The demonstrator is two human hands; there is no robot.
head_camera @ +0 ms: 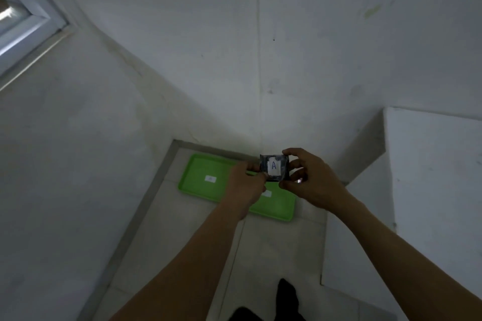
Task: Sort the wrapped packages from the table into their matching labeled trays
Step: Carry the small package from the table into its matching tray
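A small dark wrapped package (274,167) with a white label marked "A" is held up in front of me by both hands. My left hand (245,182) pinches its left edge. My right hand (310,180) grips its right side with thumb below and fingers above. Below on the floor lie two green trays side by side: the left tray (200,177) shows a small white label in its middle, and the right tray (276,206) is partly hidden by my hands, its label only just visible.
The trays lie in a corner of a tiled floor against white walls. A white block or ledge (430,177) stands at the right. A window frame (23,26) is at the upper left. My dark-clothed legs (284,300) show at the bottom.
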